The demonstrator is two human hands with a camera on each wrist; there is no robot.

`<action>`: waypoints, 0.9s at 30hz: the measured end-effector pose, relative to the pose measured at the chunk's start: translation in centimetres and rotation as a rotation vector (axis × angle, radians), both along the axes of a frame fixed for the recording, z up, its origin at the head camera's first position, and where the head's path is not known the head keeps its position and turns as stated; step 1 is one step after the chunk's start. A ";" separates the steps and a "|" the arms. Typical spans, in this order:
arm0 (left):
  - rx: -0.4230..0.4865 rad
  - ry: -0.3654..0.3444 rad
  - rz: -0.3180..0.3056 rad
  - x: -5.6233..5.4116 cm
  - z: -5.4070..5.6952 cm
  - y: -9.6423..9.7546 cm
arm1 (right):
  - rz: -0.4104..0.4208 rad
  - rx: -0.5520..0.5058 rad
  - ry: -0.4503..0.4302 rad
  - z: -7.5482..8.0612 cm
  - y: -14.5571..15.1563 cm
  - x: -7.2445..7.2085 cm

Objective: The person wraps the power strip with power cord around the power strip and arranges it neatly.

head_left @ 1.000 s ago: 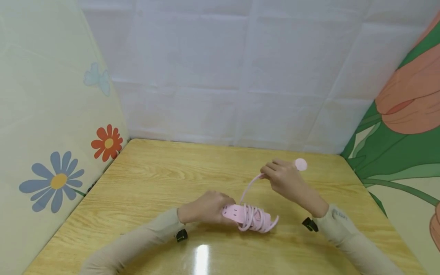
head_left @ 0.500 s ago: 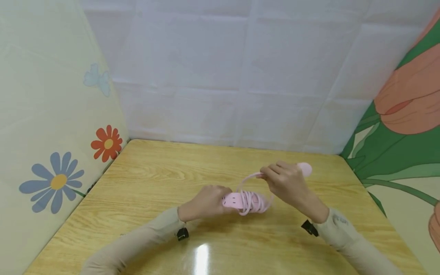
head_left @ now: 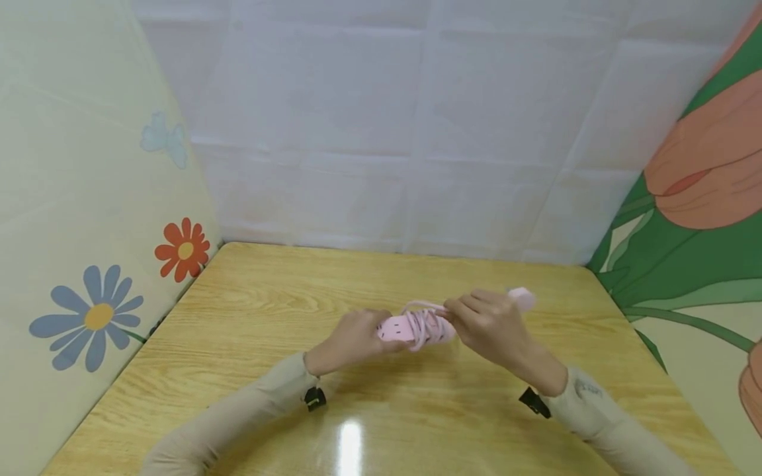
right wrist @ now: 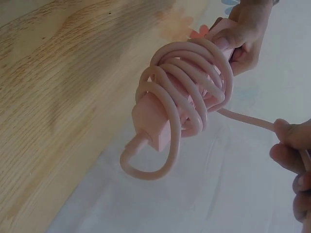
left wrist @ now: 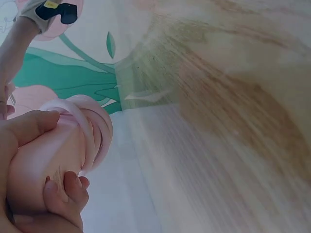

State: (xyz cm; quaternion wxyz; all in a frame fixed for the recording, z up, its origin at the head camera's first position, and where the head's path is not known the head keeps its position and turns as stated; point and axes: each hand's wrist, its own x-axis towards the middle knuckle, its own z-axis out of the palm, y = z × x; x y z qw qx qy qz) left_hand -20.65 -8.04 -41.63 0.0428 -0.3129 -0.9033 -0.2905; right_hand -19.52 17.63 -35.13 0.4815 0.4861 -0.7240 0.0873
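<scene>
A pink power strip [head_left: 395,328] is held above the table, its socket slots showing in the head view. My left hand [head_left: 352,339] grips one end of it, thumb and fingers around the body in the left wrist view. Several loops of pink cord [right wrist: 187,82] wrap the other part of the strip, and one loop bends out from its end. My right hand [head_left: 489,328] pinches the cord's free length just right of the strip. Past that hand sticks out the pink plug end [head_left: 522,299], partly hidden by the hand.
A wood-grain table [head_left: 286,284] lies under both hands. White cloth [head_left: 321,132] hangs behind it, with flower-printed panels at left and right. Each wrist carries a black camera, such as the left wrist camera [head_left: 315,398].
Both hands have come closer together, and the power strip has risen away from me. The cord between the strip and my right hand spans a shorter gap, passing over the strip's far side.
</scene>
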 end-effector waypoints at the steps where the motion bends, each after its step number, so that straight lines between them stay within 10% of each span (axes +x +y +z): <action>1: 0.011 -0.003 0.003 0.0 0.0 -0.1 | 0.004 0.005 0.001 0.0 -0.1 0.1; 13: 0.083 -0.068 0.070 -0.3 0.6 -1.0 | 0.016 0.023 -0.021 -0.5 -0.4 0.2; 27: 0.214 -0.048 0.112 -0.9 1.1 -1.9 | 0.034 0.078 -0.240 -1.5 -0.1 0.2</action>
